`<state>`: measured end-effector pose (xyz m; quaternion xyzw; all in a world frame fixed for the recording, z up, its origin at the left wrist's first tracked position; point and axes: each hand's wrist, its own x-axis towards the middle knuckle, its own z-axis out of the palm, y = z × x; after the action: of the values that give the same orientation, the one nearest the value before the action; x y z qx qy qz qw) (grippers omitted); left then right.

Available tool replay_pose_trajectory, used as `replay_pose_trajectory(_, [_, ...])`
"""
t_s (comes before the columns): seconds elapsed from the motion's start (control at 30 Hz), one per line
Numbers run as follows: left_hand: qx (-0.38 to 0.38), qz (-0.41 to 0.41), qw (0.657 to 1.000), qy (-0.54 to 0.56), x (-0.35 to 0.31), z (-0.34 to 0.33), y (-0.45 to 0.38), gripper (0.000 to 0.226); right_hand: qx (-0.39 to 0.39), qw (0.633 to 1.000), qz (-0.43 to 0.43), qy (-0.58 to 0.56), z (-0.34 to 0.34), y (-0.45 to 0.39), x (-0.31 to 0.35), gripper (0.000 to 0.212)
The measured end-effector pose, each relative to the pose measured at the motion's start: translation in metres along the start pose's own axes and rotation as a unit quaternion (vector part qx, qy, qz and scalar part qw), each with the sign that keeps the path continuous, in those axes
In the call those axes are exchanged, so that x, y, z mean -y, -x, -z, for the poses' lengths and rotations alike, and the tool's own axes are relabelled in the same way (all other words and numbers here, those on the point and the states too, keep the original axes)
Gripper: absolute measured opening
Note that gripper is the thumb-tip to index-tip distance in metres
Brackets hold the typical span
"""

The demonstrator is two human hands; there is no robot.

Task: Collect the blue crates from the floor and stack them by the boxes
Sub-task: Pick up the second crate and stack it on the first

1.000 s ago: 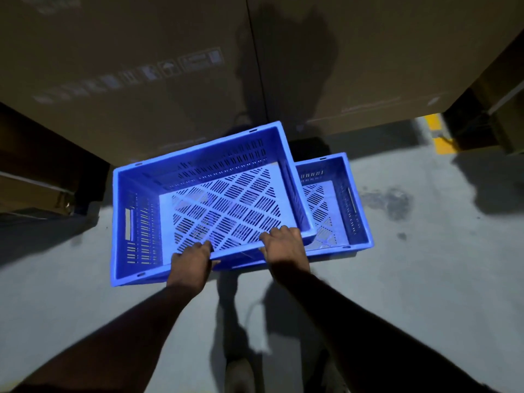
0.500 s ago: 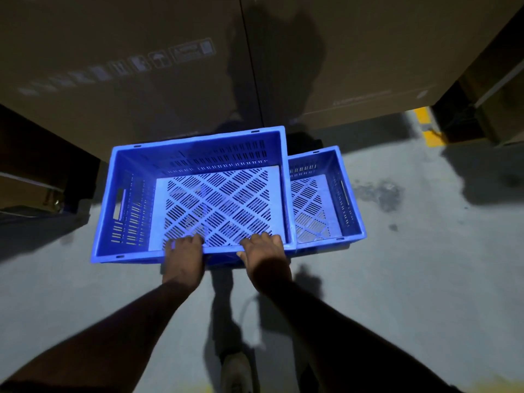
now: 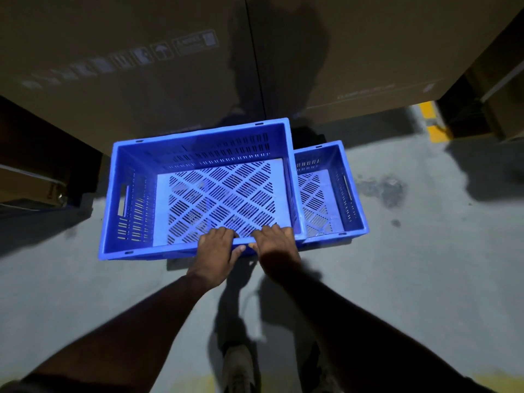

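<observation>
An empty blue slotted crate hangs level in front of me, above the floor. My left hand and my right hand both grip its near rim, side by side near the middle. A second blue crate rests on the concrete floor beneath it, offset to the right, with only its right part showing. Both crates lie right in front of two big cardboard boxes.
The cardboard boxes form a wall across the back, split by a vertical seam. More boxes stand at the far right past a yellow floor marking. A dark stain marks the grey floor right of the crates. My shoes show below.
The held crate has levelled out from its tilt and shifted left and slightly lower over the floor crate. Both hands have kept their grip on the near rim.
</observation>
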<state>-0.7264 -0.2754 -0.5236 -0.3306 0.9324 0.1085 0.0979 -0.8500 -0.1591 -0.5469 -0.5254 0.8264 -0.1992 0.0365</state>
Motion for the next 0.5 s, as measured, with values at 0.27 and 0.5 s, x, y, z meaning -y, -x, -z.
replay_pose_trajectory(0.27, [0.0, 0.003, 0.999, 0.036, -0.022, -0.001, -0.007, 0.02, -0.031, 0.997, 0.016, 0.07, 0.003, 0.005, -0.017, 0.029])
replay_pose_trajectory(0.5, [-0.026, 0.082, 0.995, -0.048, 0.033, 0.005, 0.003, 0.037, 0.126, 0.992, -0.003, 0.004, 0.007, -0.016, -0.003, 0.026])
